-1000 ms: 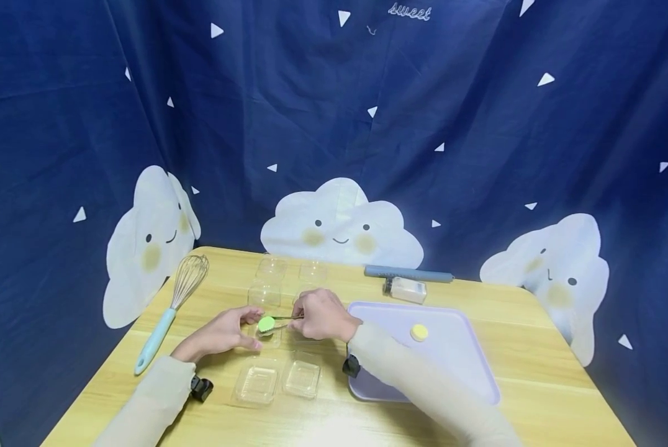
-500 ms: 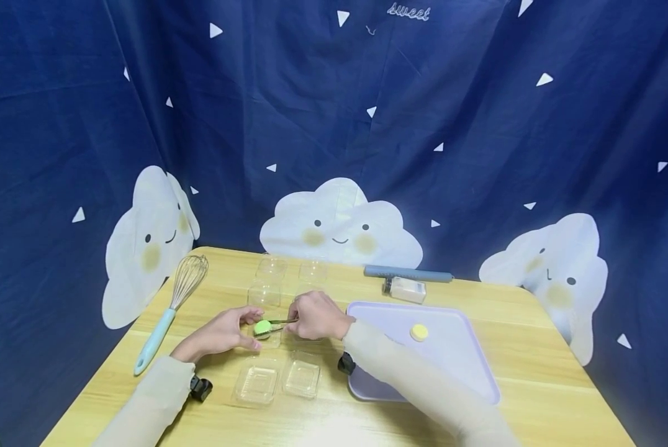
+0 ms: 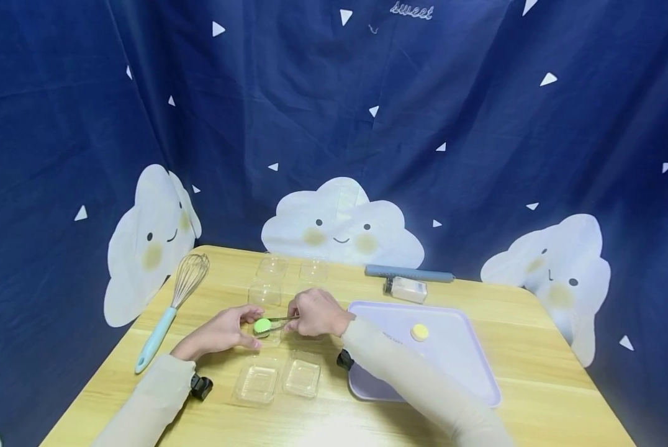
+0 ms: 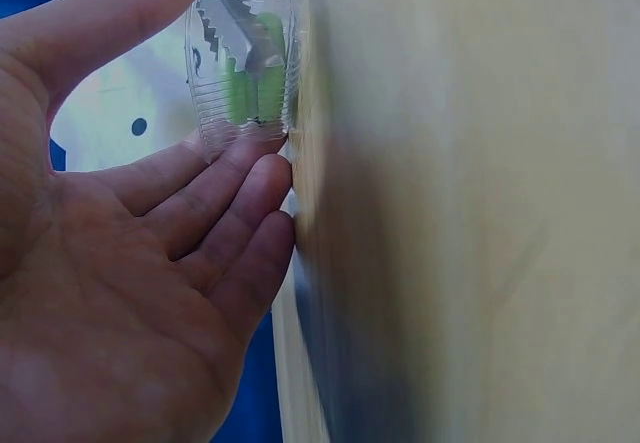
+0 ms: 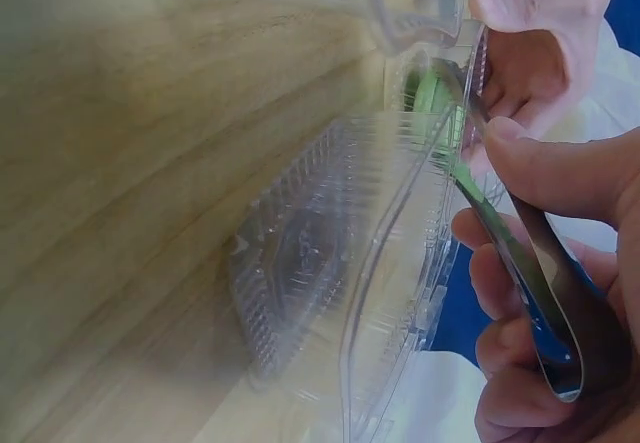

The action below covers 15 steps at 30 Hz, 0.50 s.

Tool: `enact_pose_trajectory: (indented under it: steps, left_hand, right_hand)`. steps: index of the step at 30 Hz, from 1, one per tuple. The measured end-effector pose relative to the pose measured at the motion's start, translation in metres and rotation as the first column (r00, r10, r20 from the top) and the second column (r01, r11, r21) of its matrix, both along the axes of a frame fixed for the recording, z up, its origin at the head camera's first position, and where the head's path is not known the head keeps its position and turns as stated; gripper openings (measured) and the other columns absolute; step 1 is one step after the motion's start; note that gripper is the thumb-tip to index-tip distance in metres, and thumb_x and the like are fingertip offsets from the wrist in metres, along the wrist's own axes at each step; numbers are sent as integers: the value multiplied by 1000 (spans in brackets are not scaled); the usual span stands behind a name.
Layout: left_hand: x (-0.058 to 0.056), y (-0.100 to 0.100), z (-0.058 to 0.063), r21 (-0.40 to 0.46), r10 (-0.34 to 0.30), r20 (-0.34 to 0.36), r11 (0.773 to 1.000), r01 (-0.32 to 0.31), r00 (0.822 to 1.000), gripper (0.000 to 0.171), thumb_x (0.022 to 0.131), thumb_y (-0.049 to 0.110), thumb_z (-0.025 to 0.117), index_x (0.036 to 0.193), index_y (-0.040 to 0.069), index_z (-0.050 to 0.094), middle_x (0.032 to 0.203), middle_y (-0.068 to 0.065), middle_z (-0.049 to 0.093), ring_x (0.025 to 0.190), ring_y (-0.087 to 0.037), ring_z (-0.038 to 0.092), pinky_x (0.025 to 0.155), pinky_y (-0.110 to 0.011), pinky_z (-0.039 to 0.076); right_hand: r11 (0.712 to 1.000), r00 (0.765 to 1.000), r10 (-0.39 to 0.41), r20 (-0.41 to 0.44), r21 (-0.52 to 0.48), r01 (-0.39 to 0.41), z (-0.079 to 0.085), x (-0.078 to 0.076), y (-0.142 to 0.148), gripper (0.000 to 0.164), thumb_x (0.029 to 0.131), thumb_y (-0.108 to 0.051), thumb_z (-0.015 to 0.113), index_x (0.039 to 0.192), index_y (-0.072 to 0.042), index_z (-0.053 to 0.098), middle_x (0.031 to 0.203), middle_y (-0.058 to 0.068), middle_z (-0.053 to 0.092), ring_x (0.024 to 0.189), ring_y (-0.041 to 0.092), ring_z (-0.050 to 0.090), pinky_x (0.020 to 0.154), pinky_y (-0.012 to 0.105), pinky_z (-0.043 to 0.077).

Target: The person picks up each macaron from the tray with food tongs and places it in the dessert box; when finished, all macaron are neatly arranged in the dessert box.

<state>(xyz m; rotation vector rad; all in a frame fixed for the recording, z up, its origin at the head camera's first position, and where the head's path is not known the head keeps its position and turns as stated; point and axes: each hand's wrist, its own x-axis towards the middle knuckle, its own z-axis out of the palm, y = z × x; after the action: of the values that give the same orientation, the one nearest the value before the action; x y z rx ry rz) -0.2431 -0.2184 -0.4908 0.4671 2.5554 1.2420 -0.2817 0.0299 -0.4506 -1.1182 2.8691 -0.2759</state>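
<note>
My left hand (image 3: 222,329) holds a clear plastic box (image 4: 215,128) at its sides, thumb at one side and fingertips at the other. My right hand (image 3: 318,313) grips metal tongs (image 5: 540,248) with the thumb pressing one arm. The serrated tips of the tongs are down inside that box, at a round green macaron (image 3: 262,326). In the left wrist view the macaron's green edges show through the ribbed plastic wall, with the metal tips against it. A yellow macaron (image 3: 419,332) lies on the lilac tray (image 3: 451,379) to the right.
More clear plastic boxes (image 3: 302,377) stand in front of my hands and behind them. A whisk (image 3: 169,313) with a light blue handle lies at the left. At the back lie a blue-grey stick (image 3: 409,273) and a clear jar (image 3: 408,290) with a dark lid.
The tongs and the green macaron have moved slightly left and lower into the box, along with my right hand. My left hand has stayed in place at the box.
</note>
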Motion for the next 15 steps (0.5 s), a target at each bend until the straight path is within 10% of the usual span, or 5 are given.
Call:
enact_pose_trajectory:
  steps: [15]
  left_hand:
    - [0,-2,-1,3,3,-1,1000,-3,1000,85,74,27,88,145,2,49,140,-14,62,124,-31,57,111,-59,44]
  right_hand:
    - [1000,999,-15,-43,-11,14,7,0,5,29,83,-47,80,96,-22,79,80,-12,70,59,2,52,56,17,43]
